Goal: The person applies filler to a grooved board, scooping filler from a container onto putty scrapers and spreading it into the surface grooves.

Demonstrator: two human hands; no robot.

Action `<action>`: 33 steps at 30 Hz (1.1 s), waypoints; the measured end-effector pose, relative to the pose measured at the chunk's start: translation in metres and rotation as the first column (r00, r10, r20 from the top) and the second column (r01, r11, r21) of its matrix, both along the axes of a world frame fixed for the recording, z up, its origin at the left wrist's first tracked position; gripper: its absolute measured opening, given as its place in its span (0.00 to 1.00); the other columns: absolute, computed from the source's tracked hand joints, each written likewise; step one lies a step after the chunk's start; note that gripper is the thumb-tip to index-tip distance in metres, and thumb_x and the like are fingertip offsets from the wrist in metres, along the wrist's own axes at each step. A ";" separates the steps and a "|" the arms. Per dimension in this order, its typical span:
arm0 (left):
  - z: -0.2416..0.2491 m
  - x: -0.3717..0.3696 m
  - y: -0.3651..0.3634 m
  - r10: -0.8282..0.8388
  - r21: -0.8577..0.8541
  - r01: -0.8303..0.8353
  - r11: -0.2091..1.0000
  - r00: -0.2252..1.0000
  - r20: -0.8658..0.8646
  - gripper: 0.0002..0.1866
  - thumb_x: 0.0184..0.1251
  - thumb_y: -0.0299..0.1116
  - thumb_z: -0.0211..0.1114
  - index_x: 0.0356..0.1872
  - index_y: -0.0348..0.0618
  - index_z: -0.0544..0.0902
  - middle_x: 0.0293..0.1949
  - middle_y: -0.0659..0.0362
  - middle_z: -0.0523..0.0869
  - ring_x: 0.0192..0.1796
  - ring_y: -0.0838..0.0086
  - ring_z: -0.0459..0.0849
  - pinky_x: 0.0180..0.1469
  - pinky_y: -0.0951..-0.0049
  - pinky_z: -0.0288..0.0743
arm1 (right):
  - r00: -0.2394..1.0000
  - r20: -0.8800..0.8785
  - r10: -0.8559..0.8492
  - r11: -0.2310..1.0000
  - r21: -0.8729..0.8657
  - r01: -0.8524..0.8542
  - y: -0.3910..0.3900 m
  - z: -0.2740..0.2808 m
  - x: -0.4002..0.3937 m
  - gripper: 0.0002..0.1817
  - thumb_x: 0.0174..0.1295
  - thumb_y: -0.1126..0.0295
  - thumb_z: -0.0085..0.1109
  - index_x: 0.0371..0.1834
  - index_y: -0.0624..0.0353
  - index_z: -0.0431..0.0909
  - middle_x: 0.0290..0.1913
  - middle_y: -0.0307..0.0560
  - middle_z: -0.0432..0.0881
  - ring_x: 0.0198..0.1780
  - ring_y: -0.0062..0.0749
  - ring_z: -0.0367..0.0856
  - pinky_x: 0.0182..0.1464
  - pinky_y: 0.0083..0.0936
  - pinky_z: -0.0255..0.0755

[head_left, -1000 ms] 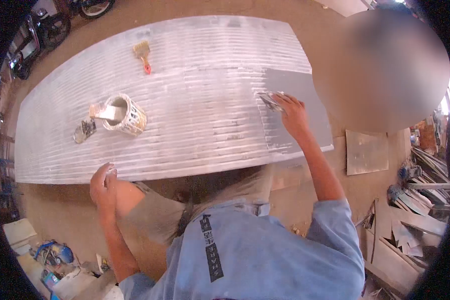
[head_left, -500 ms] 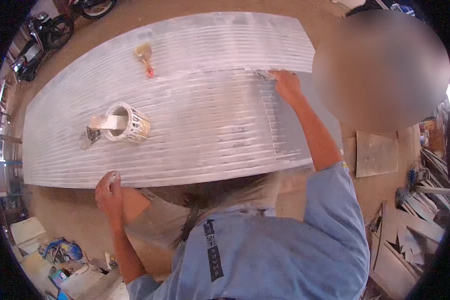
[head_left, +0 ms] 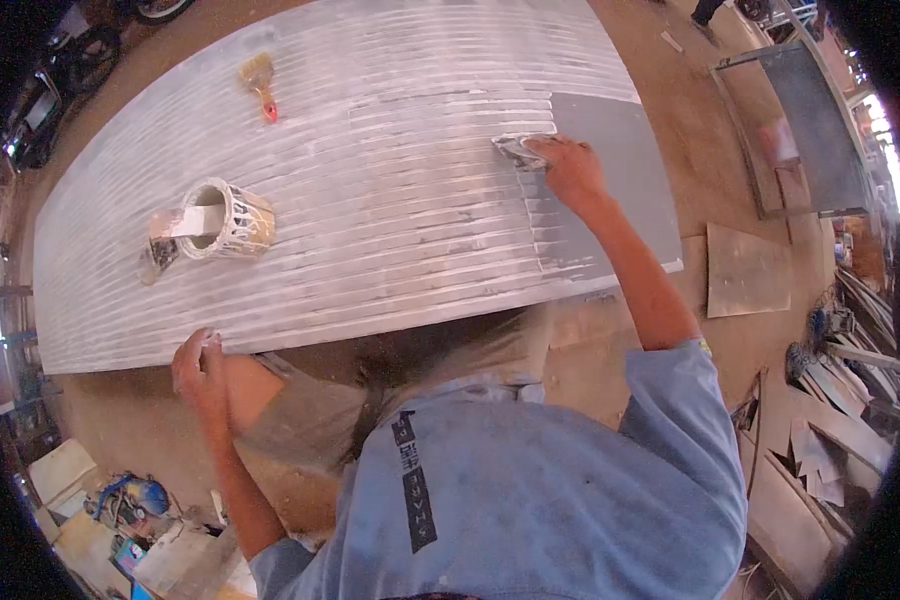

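Note:
My right hand (head_left: pixel 574 172) grips a spreader (head_left: pixel 523 150) smeared with white paste, its edge on the large panel (head_left: pixel 610 150). Fine white ridges cover most of that panel; a smooth grey patch shows beside and beyond my right hand. My left hand (head_left: pixel 200 372) hangs at the panel's near edge, fingers loosely curled in, white on a fingertip. To its upper right stands a paste-streaked bucket (head_left: pixel 250 222), and a flat white-coated tool (head_left: pixel 178 222) lies across its mouth. Further back lies a paintbrush (head_left: pixel 259 85) with a red handle tip.
Motorcycles (head_left: pixel 45 110) stand at the far left. Beyond the right end are a framed panel (head_left: pixel 810 130) and a board (head_left: pixel 748 270) on the floor. Scrap boards (head_left: pixel 820 450) pile at the right. A blue machine (head_left: pixel 135 500) sits lower left. Another person's leg (head_left: pixel 708 12) shows top right.
The view has shifted, and the large blurred round area at the upper right is gone. My right hand has drawn the spreader toward me, leaving fresh ridges along the grey patch's left side.

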State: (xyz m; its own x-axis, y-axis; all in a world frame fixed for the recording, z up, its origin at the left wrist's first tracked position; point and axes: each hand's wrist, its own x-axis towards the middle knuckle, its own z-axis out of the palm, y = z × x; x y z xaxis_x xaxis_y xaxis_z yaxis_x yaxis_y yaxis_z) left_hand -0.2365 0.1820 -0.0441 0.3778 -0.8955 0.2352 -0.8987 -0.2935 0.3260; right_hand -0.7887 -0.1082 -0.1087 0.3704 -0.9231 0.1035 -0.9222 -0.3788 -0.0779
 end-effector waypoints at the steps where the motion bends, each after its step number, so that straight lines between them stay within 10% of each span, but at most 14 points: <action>1: 0.003 -0.002 -0.001 -0.019 0.013 0.018 1.000 1.000 0.020 0.12 0.69 0.34 0.69 0.49 0.41 0.88 0.49 0.52 0.90 0.55 0.55 0.85 0.62 0.59 0.73 | 1.000 -0.025 0.014 0.999 -0.045 -0.015 0.010 0.000 -0.001 0.30 0.57 0.81 0.53 0.63 0.44 0.82 0.65 0.36 0.83 0.66 0.34 0.78 0.62 0.40 0.72; 33: 0.027 -0.013 -0.028 -0.048 0.360 0.090 0.929 0.991 -0.123 0.21 0.73 0.44 0.64 0.58 0.41 0.85 0.52 0.46 0.89 0.54 0.60 0.88 0.60 0.64 0.76 | 0.997 0.045 -0.064 0.983 0.177 0.055 0.244 0.034 -0.036 0.38 0.45 0.87 0.55 0.65 0.48 0.80 0.70 0.39 0.79 0.74 0.41 0.71 0.68 0.46 0.66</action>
